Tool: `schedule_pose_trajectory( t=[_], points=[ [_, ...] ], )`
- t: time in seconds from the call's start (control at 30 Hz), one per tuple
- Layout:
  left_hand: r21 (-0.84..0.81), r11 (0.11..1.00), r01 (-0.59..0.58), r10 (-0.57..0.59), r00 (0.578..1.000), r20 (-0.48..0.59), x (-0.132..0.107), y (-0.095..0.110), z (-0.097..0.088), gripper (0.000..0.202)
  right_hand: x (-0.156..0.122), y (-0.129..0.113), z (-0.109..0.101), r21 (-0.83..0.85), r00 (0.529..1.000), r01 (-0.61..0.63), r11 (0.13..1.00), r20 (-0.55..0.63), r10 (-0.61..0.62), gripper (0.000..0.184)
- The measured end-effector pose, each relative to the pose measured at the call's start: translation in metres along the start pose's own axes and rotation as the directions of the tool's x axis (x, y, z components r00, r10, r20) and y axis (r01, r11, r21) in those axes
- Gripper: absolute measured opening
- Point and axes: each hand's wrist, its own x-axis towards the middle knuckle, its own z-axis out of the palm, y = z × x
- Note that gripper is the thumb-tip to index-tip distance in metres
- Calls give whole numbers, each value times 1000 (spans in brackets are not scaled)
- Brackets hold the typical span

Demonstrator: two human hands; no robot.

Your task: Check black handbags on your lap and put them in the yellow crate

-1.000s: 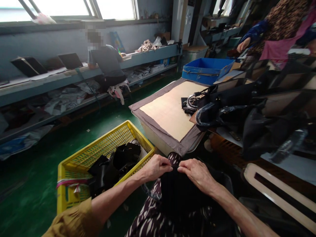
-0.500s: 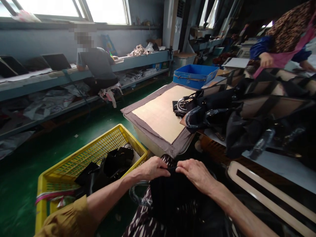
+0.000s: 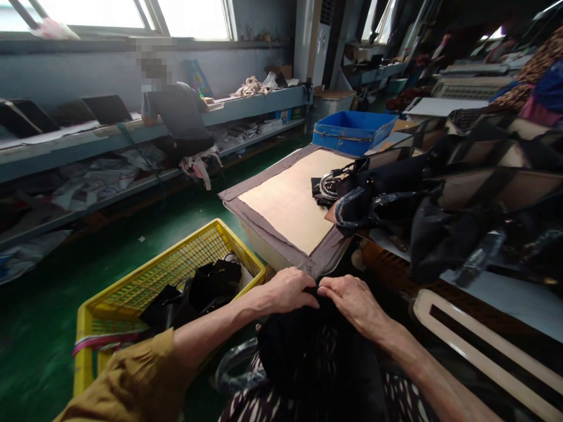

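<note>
Green workshop floor; left hand, right hand together, seemingly pinching dark fabric.

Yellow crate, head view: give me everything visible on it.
The yellow crate is a rectangular plastic bin with lattice walls and a solid rim. It sits upright on the green floor, left of the cloth-edged table. Black items with straps are heaped at its right end. A striped band crosses its near left wall. The left forearm, its left hand on black fabric in the lap, passes in front of the near side. Whether it touches the crate is unclear.
</note>
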Motion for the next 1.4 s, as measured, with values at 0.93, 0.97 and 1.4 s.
schedule_pose_trajectory(
  t=[0.93, 0.97, 1.4],
  points=[
    [349, 937, -32, 5, 997, 80, 26, -2, -12, 25, -18, 15, 17, 156, 997, -80, 985, -3, 82, 25],
    [343, 939, -12, -13, 997, 71, 25, -7, -14, 24, -23, 18, 19, 161, 994, -109, 981, 2, 110, 24],
    [291, 924, 248, -281, 957, 76, 37, -17, -47, 21, -58, -25, 32, 438, 985, -49, 898, -125, 115, 47]
  ],
)
